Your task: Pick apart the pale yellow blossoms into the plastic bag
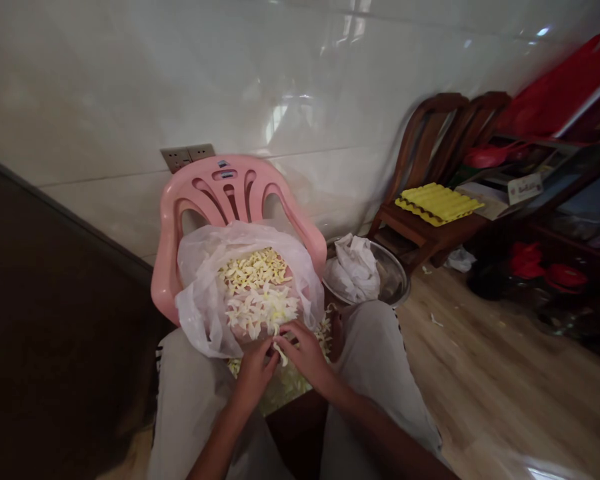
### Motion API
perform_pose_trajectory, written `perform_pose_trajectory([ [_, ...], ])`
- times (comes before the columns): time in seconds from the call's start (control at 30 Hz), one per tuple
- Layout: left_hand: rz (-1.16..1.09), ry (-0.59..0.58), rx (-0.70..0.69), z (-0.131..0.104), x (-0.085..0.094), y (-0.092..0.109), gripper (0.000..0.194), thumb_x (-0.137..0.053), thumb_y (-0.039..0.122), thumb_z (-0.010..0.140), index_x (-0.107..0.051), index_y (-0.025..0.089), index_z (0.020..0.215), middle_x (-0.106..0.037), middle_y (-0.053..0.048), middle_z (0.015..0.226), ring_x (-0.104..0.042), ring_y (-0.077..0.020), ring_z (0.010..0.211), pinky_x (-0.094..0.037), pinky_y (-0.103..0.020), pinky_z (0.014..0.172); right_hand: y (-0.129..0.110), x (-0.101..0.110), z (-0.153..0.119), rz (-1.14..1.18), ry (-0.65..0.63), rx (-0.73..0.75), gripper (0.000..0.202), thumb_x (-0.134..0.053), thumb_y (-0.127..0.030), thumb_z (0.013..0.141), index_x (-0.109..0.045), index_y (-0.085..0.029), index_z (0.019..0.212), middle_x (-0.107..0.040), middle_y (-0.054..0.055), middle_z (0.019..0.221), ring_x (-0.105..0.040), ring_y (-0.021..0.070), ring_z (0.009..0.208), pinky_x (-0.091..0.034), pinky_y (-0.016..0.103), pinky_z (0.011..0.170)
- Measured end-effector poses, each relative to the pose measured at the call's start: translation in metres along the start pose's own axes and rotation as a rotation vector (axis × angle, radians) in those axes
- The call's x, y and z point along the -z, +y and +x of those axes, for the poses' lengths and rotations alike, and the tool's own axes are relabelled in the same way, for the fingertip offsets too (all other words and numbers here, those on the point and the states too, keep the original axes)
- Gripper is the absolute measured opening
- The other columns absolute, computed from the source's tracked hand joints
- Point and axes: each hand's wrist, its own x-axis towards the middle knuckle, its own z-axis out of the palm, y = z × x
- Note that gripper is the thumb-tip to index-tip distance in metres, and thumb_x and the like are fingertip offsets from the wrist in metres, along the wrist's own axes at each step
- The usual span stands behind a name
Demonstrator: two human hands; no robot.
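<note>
A pink plastic chair point(167, 220) holds an open white plastic bag point(200, 293). Inside the bag lie small yellowish buds point(255, 270) at the back and whiter open flowers point(263, 310) nearer me. Just at the bag's near edge, my left hand point(257, 363) and my right hand point(305, 353) meet, their fingertips pinched around a pale flower point(281, 353). Beneath my hands, between my knees, more pale flowers point(290, 383) are spread; the hands partly hide them.
Right of the chair, a metal basin point(403, 287) holds a crumpled white bag point(356, 267). Wooden chairs point(420, 147) stand by the wall, one bearing yellow egg trays point(437, 203). Lidded red containers point(565, 277) sit at the right. A dark panel point(55, 320) fills the left side.
</note>
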Motion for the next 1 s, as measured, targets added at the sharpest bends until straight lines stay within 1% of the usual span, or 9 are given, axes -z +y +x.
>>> perform_pose_trajectory([
  [0.17,-0.193,-0.043,0.098,-0.001,0.002,0.012,0.03,-0.048,0.026,0.085,-0.069,0.02,0.106,-0.069,0.0,0.075,-0.064,-0.018,0.073,-0.049,-0.027,0.068,0.001,0.001,0.004,0.105,0.013,-0.097,0.014,-0.062,-0.032,0.087,-0.068,-0.02,0.089,-0.067,0.003,0.088,-0.064,0.0161,0.082,-0.049,0.024,0.069],
  [0.3,-0.317,-0.009,0.154,0.0,0.004,0.018,0.035,-0.044,0.039,0.091,-0.071,0.018,0.087,-0.069,-0.001,0.07,-0.064,-0.0201,0.076,-0.05,-0.03,0.077,-0.004,0.002,0.005,0.175,0.003,-0.158,0.016,-0.063,-0.033,0.085,-0.069,-0.019,0.088,-0.068,0.002,0.084,-0.064,0.0152,0.076,-0.049,0.023,0.065],
  [0.37,-0.322,0.001,0.159,0.001,0.005,0.019,0.041,-0.044,0.046,0.092,-0.07,0.018,0.078,-0.068,-0.002,0.067,-0.063,-0.0208,0.077,-0.049,-0.03,0.076,-0.006,0.003,0.005,0.212,-0.001,-0.179,0.016,-0.063,-0.034,0.084,-0.069,-0.02,0.087,-0.068,0.001,0.082,-0.063,0.014,0.07,-0.05,0.023,0.062],
  [0.43,-0.313,-0.021,0.16,0.002,0.004,0.02,0.043,-0.044,0.05,0.092,-0.069,0.018,0.079,-0.066,-0.001,0.066,-0.062,-0.0204,0.076,-0.048,-0.028,0.074,-0.008,0.004,0.005,0.252,0.0,-0.197,0.016,-0.063,-0.035,0.083,-0.068,-0.02,0.087,-0.067,0.0,0.08,-0.062,0.0127,0.064,-0.05,0.022,0.059],
  [0.53,-0.299,-0.049,0.169,0.003,0.003,0.02,0.041,-0.045,0.053,0.091,-0.067,0.019,0.083,-0.065,0.0,0.066,-0.061,-0.0191,0.072,-0.046,-0.026,0.069,-0.007,0.003,0.006,0.294,0.006,-0.218,0.014,-0.062,-0.033,0.081,-0.068,-0.02,0.084,-0.066,-0.001,0.076,-0.06,0.012,0.06,-0.049,0.022,0.056],
  [0.63,-0.28,-0.057,0.158,0.003,0.003,0.019,0.041,-0.047,0.053,0.09,-0.066,0.019,0.077,-0.064,0.0,0.066,-0.059,-0.0181,0.069,-0.044,-0.025,0.066,-0.006,0.002,0.006,0.304,0.011,-0.232,0.014,-0.062,-0.032,0.08,-0.068,-0.02,0.083,-0.066,-0.001,0.073,-0.059,0.0122,0.058,-0.049,0.022,0.054],
  [0.73,-0.261,-0.053,0.144,0.003,0.003,0.017,0.04,-0.047,0.05,0.091,-0.065,0.019,0.072,-0.063,0.001,0.063,-0.057,-0.0169,0.066,-0.043,-0.024,0.065,-0.006,0.002,0.006,0.276,0.009,-0.214,0.014,-0.062,-0.032,0.081,-0.069,-0.02,0.084,-0.066,-0.001,0.074,-0.061,0.0129,0.061,-0.05,0.022,0.057],
  [0.87,-0.256,-0.045,0.146,0.003,0.004,0.016,0.037,-0.048,0.047,0.091,-0.066,0.019,0.075,-0.064,0.002,0.062,-0.058,-0.017,0.065,-0.043,-0.024,0.066,-0.004,0.004,0.004,0.157,-0.003,-0.133,0.015,-0.06,-0.031,0.086,-0.071,-0.02,0.086,-0.068,0.001,0.076,-0.063,0.0141,0.067,-0.05,0.024,0.064],
  [1.0,-0.259,-0.01,0.137,0.004,0.005,0.019,0.036,-0.05,0.047,0.09,-0.067,0.019,0.073,-0.064,0.002,0.061,-0.058,-0.0172,0.064,-0.044,-0.024,0.065,-0.002,0.003,0.0,0.057,-0.005,-0.057,0.016,-0.059,-0.031,0.089,-0.071,-0.021,0.095,-0.072,0.003,0.087,-0.067,0.0161,0.078,-0.052,0.026,0.073],
])
